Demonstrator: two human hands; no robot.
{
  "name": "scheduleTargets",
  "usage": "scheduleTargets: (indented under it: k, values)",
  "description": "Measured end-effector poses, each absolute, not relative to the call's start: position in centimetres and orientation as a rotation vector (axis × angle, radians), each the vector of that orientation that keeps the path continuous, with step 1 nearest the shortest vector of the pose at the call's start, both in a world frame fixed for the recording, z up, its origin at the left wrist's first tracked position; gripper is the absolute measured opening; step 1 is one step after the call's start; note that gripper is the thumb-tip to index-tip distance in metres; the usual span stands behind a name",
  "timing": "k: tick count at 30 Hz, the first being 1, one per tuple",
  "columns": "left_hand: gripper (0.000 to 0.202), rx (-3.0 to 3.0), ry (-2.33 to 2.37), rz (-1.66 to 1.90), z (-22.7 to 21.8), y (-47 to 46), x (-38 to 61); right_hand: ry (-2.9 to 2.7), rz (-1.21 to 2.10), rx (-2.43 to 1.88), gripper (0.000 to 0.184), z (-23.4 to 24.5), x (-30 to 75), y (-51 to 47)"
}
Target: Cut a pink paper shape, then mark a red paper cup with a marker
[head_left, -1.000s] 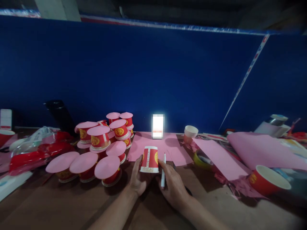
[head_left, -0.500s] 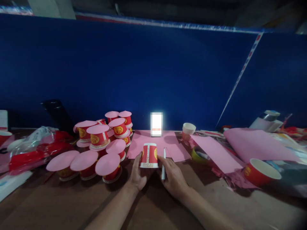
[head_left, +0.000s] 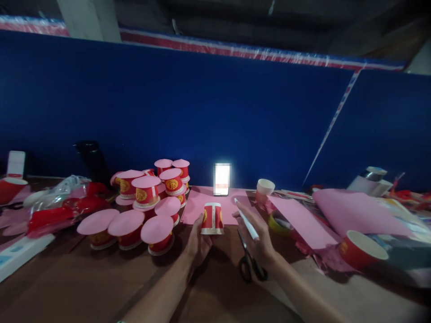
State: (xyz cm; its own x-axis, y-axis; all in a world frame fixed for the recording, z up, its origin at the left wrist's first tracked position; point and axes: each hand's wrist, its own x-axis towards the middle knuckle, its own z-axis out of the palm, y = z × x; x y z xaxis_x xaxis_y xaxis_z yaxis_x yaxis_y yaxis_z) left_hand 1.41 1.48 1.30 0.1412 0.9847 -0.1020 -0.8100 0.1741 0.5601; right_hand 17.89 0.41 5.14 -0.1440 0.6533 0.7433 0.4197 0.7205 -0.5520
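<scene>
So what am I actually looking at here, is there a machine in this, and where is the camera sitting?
There is no machine. You are seeing a person's two bare hands, filmed by one camera worn on their head that looks forward and down, so the arms come in from the bottom edge.

The left hand has its grip on an upside-down red cup, which stands at the near edge of a pink sheet. The right hand holds a white pen with its tip pointing away. Black scissors lie on the brown table just under that hand.

To the left is a cluster of capped cups, red ones topped with pink paper discs. A lit phone leans on the blue wall.
</scene>
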Motion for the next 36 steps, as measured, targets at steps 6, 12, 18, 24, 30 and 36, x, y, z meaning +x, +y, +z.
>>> scheduleTargets:
  k: [6,12,18,24,30,36]
  values:
    - [0.023,0.376,0.612,1.423,0.7,1.9,1.3,-1.673,0.256,-0.843,0.027,3.2,18.5,-0.9]
    - [0.023,0.385,0.664,1.436,1.0,2.0,1.4,-1.589,0.431,-0.932,0.019,2.3,17.8,-2.0]
    - [0.029,0.437,0.676,1.421,0.7,2.2,1.7,-1.700,0.421,-0.910,0.017,2.1,17.1,-2.5]
    - [0.026,0.457,0.670,1.385,0.9,1.9,1.9,-1.740,0.437,-0.906,0.016,2.1,17.3,-2.4]
    - [0.017,0.368,0.767,1.447,1.3,1.9,2.1,-1.789,0.324,-0.860,0.016,2.7,17.1,-2.5]
    - [0.021,0.377,0.727,1.448,1.2,2.1,2.1,-1.800,0.255,-0.827,0.018,2.7,17.1,-2.6]
